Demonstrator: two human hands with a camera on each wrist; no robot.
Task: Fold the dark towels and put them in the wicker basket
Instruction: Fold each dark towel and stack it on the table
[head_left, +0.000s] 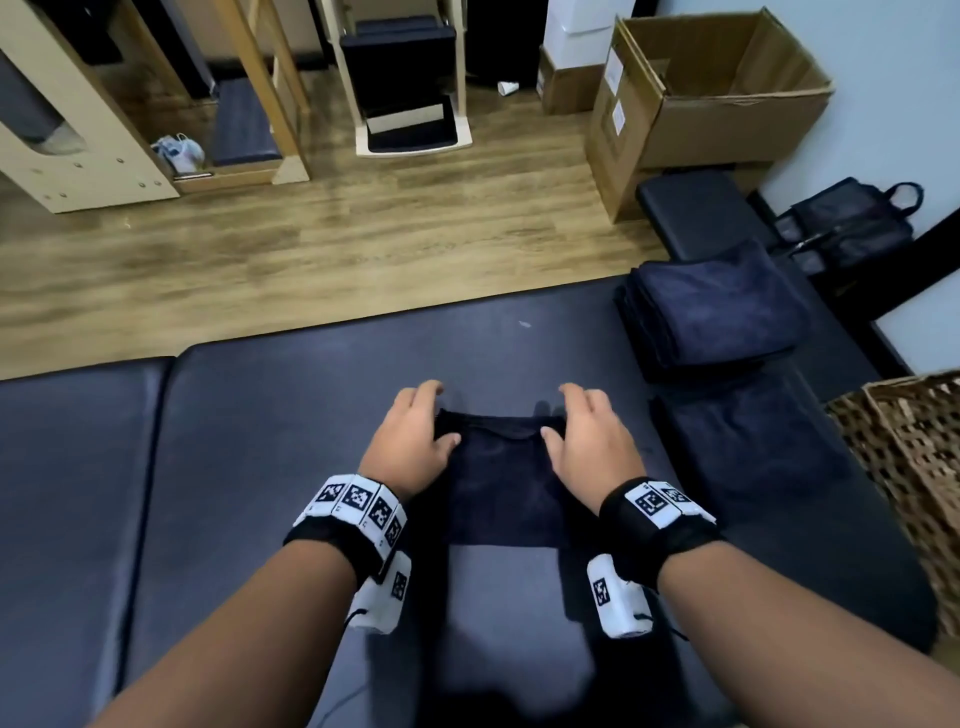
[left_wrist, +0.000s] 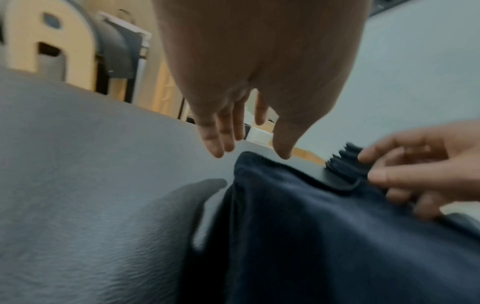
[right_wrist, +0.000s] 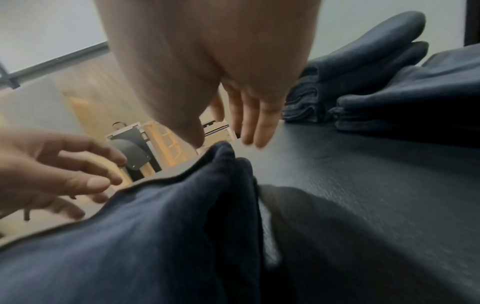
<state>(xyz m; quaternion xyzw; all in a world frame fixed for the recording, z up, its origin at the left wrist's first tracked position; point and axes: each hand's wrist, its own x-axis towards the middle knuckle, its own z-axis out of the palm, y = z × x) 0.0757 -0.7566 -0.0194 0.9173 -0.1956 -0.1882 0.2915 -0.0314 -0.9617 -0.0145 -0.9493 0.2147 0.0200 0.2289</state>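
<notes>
A dark navy towel (head_left: 501, 483) (left_wrist: 324, 226) (right_wrist: 155, 236) lies folded into a narrow rectangle on the padded dark table (head_left: 291, 426). My left hand (head_left: 418, 423) (left_wrist: 228, 135) is at its far left corner, thumb over the cloth and fingers straight past the edge. At the far right corner my right hand (head_left: 587, 426) (right_wrist: 249, 123) mirrors it, fingers straight too. Neither hand grips the cloth. A stack of folded dark towels (head_left: 717, 312) (right_wrist: 363, 61) and a separate folded towel (head_left: 743, 447) (right_wrist: 415, 98) lie at the right. The wicker basket (head_left: 914, 457) stands at the table's right end.
Beyond the table's far edge is wood floor (head_left: 311, 249) with wooden equipment frames (head_left: 93, 130) at the left. An open cardboard box (head_left: 727, 93), a black pad (head_left: 691, 213) and a black bag (head_left: 857, 218) sit at the back right.
</notes>
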